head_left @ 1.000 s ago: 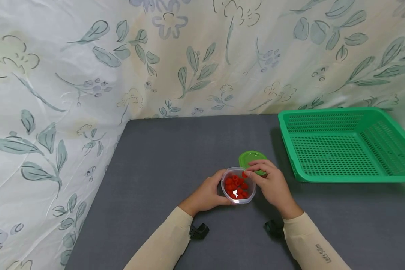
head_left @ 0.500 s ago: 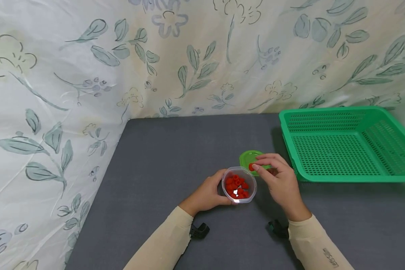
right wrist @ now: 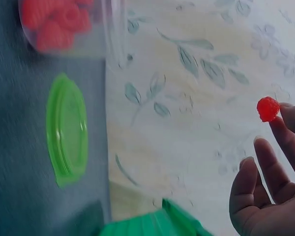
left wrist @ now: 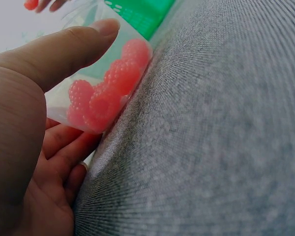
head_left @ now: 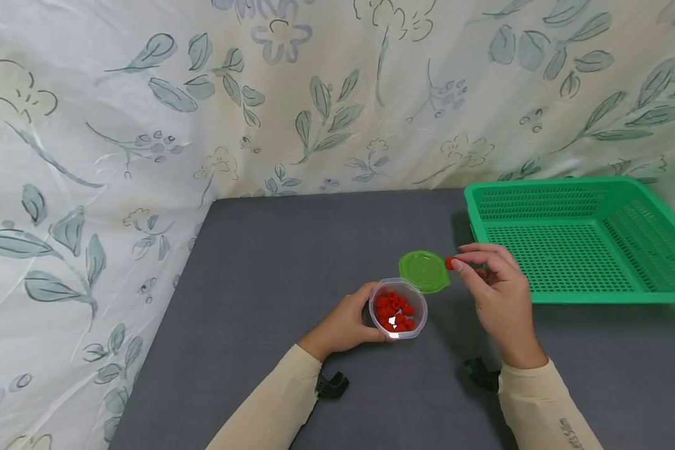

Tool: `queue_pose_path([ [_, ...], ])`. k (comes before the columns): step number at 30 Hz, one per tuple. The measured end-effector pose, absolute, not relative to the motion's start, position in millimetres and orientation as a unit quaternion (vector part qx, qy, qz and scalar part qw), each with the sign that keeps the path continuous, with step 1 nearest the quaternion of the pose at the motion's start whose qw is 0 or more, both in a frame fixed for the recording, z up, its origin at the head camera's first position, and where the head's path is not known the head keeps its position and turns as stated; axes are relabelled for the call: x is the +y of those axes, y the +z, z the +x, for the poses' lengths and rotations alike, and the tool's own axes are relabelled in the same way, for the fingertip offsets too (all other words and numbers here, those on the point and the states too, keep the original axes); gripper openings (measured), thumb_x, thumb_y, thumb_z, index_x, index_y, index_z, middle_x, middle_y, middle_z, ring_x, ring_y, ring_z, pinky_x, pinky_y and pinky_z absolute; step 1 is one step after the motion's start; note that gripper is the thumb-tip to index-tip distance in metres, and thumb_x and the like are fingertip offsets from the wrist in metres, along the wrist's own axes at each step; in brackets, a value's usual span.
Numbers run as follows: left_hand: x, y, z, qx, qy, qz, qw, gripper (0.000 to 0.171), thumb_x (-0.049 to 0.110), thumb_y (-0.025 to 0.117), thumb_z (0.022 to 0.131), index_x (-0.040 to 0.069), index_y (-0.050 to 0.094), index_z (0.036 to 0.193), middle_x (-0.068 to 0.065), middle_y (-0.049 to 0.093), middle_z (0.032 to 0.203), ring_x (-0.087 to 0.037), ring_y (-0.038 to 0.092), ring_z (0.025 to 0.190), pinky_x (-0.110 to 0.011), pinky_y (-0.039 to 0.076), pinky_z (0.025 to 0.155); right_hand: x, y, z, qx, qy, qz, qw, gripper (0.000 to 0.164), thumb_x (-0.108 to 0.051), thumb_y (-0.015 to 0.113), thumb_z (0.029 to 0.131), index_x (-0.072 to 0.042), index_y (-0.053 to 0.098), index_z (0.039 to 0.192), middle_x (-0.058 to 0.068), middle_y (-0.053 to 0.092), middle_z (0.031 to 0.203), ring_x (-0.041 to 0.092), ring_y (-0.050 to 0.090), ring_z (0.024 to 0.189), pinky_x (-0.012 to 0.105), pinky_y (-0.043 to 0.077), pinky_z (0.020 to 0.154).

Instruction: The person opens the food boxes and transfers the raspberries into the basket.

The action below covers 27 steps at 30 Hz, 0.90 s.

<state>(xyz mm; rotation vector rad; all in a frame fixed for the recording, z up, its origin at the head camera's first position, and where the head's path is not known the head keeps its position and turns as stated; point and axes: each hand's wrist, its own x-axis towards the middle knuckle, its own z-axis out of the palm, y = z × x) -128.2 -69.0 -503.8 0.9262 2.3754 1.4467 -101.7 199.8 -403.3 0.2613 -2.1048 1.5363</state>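
A clear plastic container (head_left: 420, 320) stands on the grey table, with several red raspberries (head_left: 392, 306) inside. My left hand (head_left: 343, 322) grips its left side, thumb at the near side and fingers behind. In the left wrist view the thumb lies across the see-through wall, and raspberries (left wrist: 103, 103) show at the bottom. My right hand (head_left: 497, 294) pinches a single raspberry (head_left: 449, 263) between thumb and index finger, in the air between the green lid and the basket. The right wrist view shows this raspberry (right wrist: 268, 109) at the fingertips, the other fingers loosely bent.
A light green lid (head_left: 424, 270) lies on the table just behind the container. The green plastic basket (head_left: 568, 297) stands at the back right, partly behind my right hand. A flowered cloth (head_left: 326, 94) hangs behind and to the left of the table (head_left: 270, 262).
My right hand has lifted the raspberry out of the container and carried it right, past the lid toward the basket. The left hand and the container have stayed in place.
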Motion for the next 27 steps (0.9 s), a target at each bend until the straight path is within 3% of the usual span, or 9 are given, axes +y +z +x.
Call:
queue_pose_path([
  [7, -69, -504, -127, 0.807, 0.491, 0.309, 0.108, 0.088, 0.042, 0.082, 0.073, 0.023, 0.036, 0.145, 0.011, 0.050, 0.134, -0.004, 0.047, 0.119, -0.032, 0.039, 0.099, 225, -402, -106, -0.782, 0.543, 0.050, 0.302, 0.014, 0.002, 0.073, 0.082, 0.002, 0.072, 0.096, 0.013, 0.060, 0.113, 0.021, 0.052, 0.107, 0.020, 0.044, 0.073],
  [20, -68, -505, -127, 0.807, 0.490, 0.310, 0.107, 0.087, 0.044, 0.082, 0.072, 0.026, 0.036, 0.144, 0.012, 0.049, 0.135, -0.004, 0.046, 0.120, -0.033, 0.038, 0.100, 254, -414, -113, -0.837, 0.423, -0.063, 0.342, 0.017, -0.019, 0.073, 0.086, -0.004, 0.075, 0.095, 0.000, 0.062, 0.109, 0.006, 0.051, 0.100, 0.016, 0.039, 0.067],
  [27, -69, -502, -126, 0.811, 0.485, 0.308, 0.109, 0.086, 0.041, 0.082, 0.073, 0.023, 0.036, 0.144, 0.012, 0.048, 0.136, -0.003, 0.045, 0.121, -0.032, 0.037, 0.100, 252, -415, -114, -0.864, 0.369, -0.086, 0.332, 0.023, -0.024, 0.071, 0.088, -0.002, 0.074, 0.096, 0.005, 0.059, 0.108, 0.018, 0.053, 0.097, 0.012, 0.037, 0.066],
])
